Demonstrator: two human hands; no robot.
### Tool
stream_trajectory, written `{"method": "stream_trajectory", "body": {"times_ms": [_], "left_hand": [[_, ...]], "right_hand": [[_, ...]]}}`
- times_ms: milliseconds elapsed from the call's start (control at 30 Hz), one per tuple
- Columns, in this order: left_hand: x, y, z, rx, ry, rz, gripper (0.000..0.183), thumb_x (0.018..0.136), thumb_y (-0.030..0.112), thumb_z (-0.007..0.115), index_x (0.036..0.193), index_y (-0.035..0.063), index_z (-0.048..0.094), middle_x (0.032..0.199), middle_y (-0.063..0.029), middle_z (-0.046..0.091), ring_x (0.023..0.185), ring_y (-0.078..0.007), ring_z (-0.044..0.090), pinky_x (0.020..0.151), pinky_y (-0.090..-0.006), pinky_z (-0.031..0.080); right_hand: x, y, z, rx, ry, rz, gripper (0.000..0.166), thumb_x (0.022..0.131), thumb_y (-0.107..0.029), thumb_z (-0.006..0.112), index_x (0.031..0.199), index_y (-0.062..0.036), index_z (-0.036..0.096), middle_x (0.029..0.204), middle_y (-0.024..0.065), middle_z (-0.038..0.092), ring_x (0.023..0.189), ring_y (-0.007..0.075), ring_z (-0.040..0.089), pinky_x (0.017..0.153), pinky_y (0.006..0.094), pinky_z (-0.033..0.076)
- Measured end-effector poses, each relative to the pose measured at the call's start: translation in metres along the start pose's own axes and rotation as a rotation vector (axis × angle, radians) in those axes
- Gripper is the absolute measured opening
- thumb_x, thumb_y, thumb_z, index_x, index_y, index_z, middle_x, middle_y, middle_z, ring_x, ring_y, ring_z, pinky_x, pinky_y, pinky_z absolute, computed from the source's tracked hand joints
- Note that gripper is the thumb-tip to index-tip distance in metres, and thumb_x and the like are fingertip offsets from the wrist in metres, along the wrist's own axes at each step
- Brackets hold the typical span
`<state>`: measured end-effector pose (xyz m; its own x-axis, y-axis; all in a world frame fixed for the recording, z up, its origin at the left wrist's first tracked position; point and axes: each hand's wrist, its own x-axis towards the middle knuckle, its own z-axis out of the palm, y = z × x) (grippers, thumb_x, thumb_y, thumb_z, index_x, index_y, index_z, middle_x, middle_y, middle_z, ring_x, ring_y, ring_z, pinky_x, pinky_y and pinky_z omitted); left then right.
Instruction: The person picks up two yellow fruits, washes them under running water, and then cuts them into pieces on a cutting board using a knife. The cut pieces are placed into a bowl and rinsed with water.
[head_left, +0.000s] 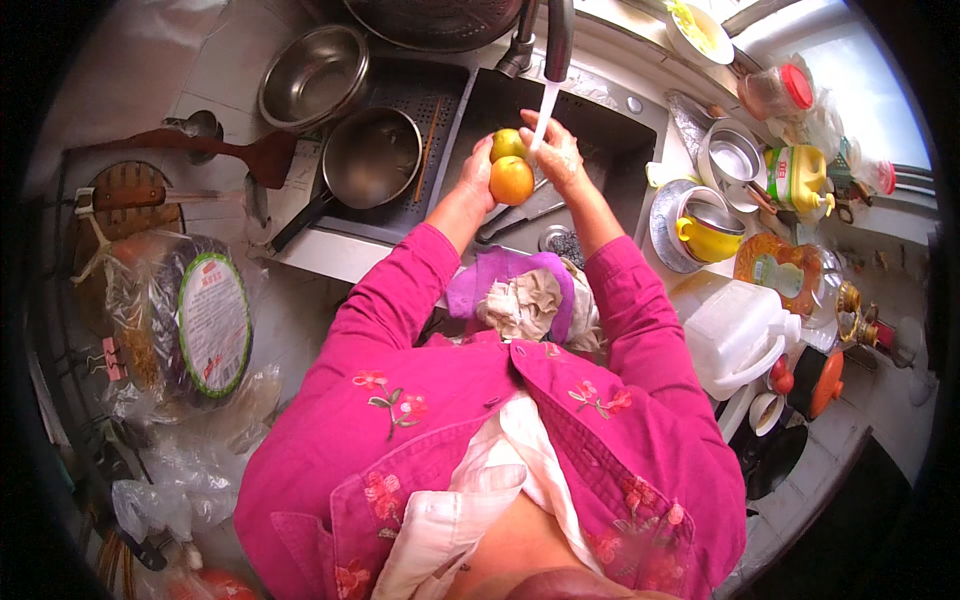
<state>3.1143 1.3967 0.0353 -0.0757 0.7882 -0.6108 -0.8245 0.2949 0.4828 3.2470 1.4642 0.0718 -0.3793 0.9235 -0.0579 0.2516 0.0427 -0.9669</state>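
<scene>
Over the right basin of a dark sink, my left hand holds two round fruits, one orange and one yellow-green. The orange one is the nearer to my body. My right hand is just to the right of the fruits, fingers apart and wet, with water running onto it from the faucet. Its palm side is partly hidden. Below the hands, a dark-handled utensil lies in the basin, near a steel scouring pad by the drain.
A frying pan and a metal bowl are at the left basin. Purple and beige cloths hang on the front edge. On the right counter stand a yellow cup, a small pot, a white plastic jug and oil bottles.
</scene>
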Motion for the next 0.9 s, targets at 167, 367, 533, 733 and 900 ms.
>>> {"method": "stream_trajectory", "body": {"times_ms": [167, 367, 533, 733, 900], "left_hand": [[-0.009, 0.006, 0.026, 0.625, 0.011, 0.415, 0.033, 0.097, 0.022, 0.052, 0.128, 0.0108, 0.050, 0.122, -0.0101, 0.055, 0.111, -0.0236, 0.056, 0.094, -0.0358, 0.048], [-0.011, -0.006, 0.028, 1.147, -0.059, 0.678, 0.063, 0.072, 0.014, 0.072, 0.129, 0.0121, 0.045, 0.118, -0.0235, 0.051, 0.110, -0.0387, 0.052, 0.097, -0.0441, 0.044], [-0.018, -0.001, 0.036, 1.209, -0.143, 0.607, 0.061, 0.073, 0.015, 0.071, 0.129, 0.0108, 0.045, 0.118, -0.0218, 0.054, 0.110, -0.0379, 0.054, 0.096, -0.0435, 0.045], [-0.005, -0.011, 0.026, 1.196, -0.235, 0.801, 0.052, 0.079, 0.018, 0.071, 0.126, 0.0124, 0.049, 0.117, -0.0165, 0.057, 0.110, -0.0325, 0.057, 0.096, -0.0419, 0.045], [0.005, -0.004, 0.039, 0.353, -0.062, 0.134, 0.041, 0.091, 0.016, 0.064, 0.125, 0.0084, 0.043, 0.115, -0.0151, 0.056, 0.101, -0.0243, 0.061, 0.081, -0.0374, 0.055]], "right_hand": [[-0.040, -0.013, -0.002, 0.705, -0.001, 0.431, 0.047, 0.092, -0.029, 0.062, 0.132, -0.0049, 0.054, 0.119, 0.0084, 0.061, 0.106, 0.0198, 0.060, 0.088, 0.0303, 0.048], [-0.027, 0.022, 0.009, 0.755, 0.065, 0.252, 0.049, 0.088, -0.028, 0.067, 0.129, -0.0045, 0.054, 0.117, 0.0111, 0.060, 0.101, 0.0185, 0.060, 0.085, 0.0291, 0.049], [-0.017, 0.028, 0.013, 0.419, 0.236, 0.278, 0.029, 0.091, -0.027, 0.063, 0.108, -0.0041, 0.063, 0.095, 0.0085, 0.065, 0.086, 0.0137, 0.061, 0.076, 0.0295, 0.050], [-0.012, 0.020, 0.008, 0.938, 0.272, 0.498, 0.035, 0.101, -0.032, 0.047, 0.107, -0.0019, 0.064, 0.099, 0.0104, 0.066, 0.089, 0.0213, 0.063, 0.083, 0.0361, 0.051], [-0.027, 0.022, 0.002, 1.145, 0.093, 0.434, 0.046, 0.103, -0.038, 0.041, 0.133, -0.0041, 0.049, 0.124, 0.0129, 0.058, 0.108, 0.0255, 0.060, 0.093, 0.0402, 0.051]]}}
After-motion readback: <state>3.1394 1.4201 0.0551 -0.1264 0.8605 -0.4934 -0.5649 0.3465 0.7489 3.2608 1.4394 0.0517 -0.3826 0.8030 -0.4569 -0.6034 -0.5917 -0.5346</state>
